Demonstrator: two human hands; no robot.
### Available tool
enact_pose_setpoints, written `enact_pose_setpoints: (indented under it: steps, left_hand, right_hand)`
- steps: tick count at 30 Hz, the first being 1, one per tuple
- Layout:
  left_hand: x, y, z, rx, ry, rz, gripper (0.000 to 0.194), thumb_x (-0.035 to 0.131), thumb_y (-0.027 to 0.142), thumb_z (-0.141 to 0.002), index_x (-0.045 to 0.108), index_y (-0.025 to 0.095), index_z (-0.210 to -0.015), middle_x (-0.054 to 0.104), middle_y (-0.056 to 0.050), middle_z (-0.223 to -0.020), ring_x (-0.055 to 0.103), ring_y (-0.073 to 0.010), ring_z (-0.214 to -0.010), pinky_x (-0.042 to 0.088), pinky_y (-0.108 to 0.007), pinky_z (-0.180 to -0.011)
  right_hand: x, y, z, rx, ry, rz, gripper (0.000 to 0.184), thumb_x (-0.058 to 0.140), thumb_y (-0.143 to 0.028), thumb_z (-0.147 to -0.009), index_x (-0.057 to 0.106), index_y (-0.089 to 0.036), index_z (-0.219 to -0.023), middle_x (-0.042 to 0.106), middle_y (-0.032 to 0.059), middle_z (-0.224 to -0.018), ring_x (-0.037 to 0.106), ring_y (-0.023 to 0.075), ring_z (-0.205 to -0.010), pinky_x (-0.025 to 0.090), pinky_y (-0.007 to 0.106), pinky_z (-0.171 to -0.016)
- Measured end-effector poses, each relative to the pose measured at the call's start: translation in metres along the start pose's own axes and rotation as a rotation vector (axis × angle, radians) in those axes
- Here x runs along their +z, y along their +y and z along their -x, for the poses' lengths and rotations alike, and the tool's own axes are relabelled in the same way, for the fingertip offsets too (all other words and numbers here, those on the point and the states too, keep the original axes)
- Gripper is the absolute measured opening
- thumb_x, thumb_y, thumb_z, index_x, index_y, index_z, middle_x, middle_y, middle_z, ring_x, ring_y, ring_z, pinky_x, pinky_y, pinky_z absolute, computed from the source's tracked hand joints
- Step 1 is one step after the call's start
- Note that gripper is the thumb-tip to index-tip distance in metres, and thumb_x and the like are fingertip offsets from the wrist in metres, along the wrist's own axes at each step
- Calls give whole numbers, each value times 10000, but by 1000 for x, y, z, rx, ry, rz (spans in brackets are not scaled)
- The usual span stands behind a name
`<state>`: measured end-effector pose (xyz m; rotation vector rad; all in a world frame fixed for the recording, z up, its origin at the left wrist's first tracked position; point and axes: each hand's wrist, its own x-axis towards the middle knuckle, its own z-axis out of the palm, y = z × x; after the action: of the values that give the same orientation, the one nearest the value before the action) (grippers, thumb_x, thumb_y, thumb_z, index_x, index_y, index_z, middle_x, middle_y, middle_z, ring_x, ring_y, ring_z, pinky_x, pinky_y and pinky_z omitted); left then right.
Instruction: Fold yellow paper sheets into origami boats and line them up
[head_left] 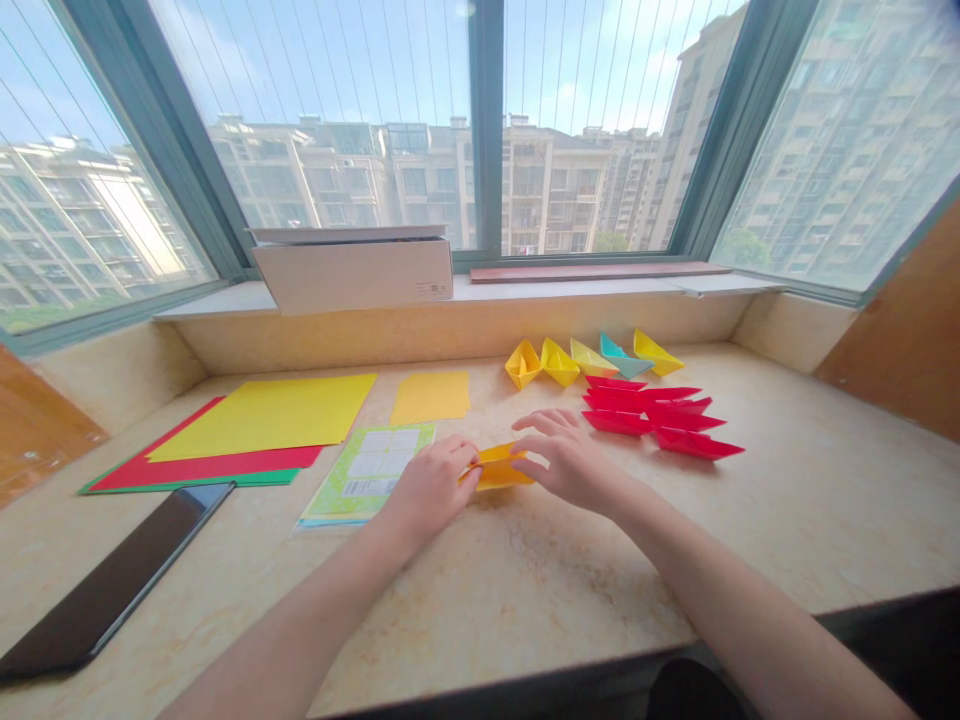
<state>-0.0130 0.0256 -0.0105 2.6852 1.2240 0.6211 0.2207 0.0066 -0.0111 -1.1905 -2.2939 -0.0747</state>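
A partly folded piece of orange-yellow paper (501, 468) lies on the stone counter (525, 600) between my hands. My left hand (439, 480) pinches its left end between thumb and fingers. At its right end my right hand (562, 455) hovers with fingers spread, the fingertips close to or touching the paper's edge. Behind my right hand stands a row of folded paper boats, yellow ones (560, 362) and a blue one (624, 358). Several red paper boats (686, 420) sit close together to the right of that hand.
Square orange paper (430, 398) lies behind a green packet (367, 470). Larger yellow (270, 415), red and green sheets overlap at the left. A black phone (112, 585) rests at front left. A white box (356, 270) stands on the window ledge, beside a reddish-brown strip (600, 271).
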Motion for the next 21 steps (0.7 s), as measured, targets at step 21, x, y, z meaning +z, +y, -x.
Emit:
enact_pose_setpoints:
  steps: [21]
  left_hand:
    - [3,0,0,11,138,73,222,507,257,-940,600,186,-1129,659,-86,-1114,632,-239,-1034,517,-399,-906]
  right_hand:
    - [2,1,-2,11,5,11,103,617,-192,-921,693,-214,-854,683,60,-1164,566,247,-1090,396,444,-959]
